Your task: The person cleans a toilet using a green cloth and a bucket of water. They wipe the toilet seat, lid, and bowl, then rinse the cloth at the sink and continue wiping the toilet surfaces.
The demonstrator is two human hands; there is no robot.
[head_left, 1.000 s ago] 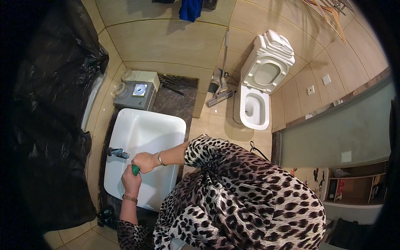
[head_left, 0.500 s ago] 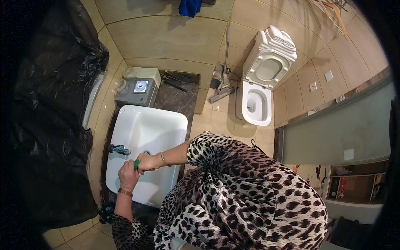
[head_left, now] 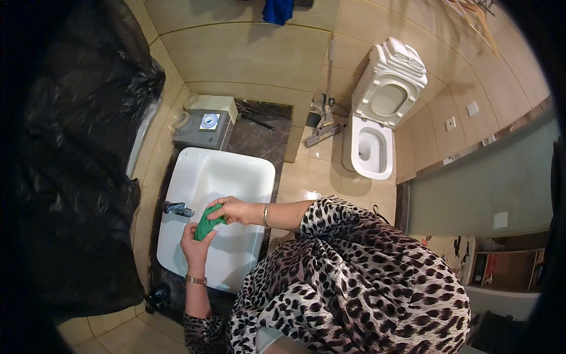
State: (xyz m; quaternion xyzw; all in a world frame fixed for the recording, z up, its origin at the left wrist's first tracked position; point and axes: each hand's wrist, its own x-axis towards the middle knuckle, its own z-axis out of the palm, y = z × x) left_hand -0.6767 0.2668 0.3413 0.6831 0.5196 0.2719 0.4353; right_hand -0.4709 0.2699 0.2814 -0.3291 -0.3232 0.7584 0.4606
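Note:
A crumpled green cloth (head_left: 207,223) is stretched between my two hands above the white washbasin (head_left: 250,177). My left hand (head_left: 194,243), with a watch on its wrist, grips the cloth's lower end. At the upper end, the fingers of my right hand (head_left: 231,210) are closed on the cloth; a bangle circles that wrist. The dark metal faucet (head_left: 178,209) is just beyond the cloth, at the basin's wall side. I cannot make out any water running from it.
Beside the basin, a grey box (head_left: 203,131) stands on the dark stone counter (head_left: 259,134). A toilet (head_left: 373,154) with its lid raised and folded white towels (head_left: 402,56) on its tank is at the back right. A mop (head_left: 323,133) leans nearby. Black plastic sheeting (head_left: 76,177) hangs at left.
The cloth was bunched tight between my clasped hands; now it is spread wider and more of it shows. My hands have moved apart a little, and the view has shifted slightly.

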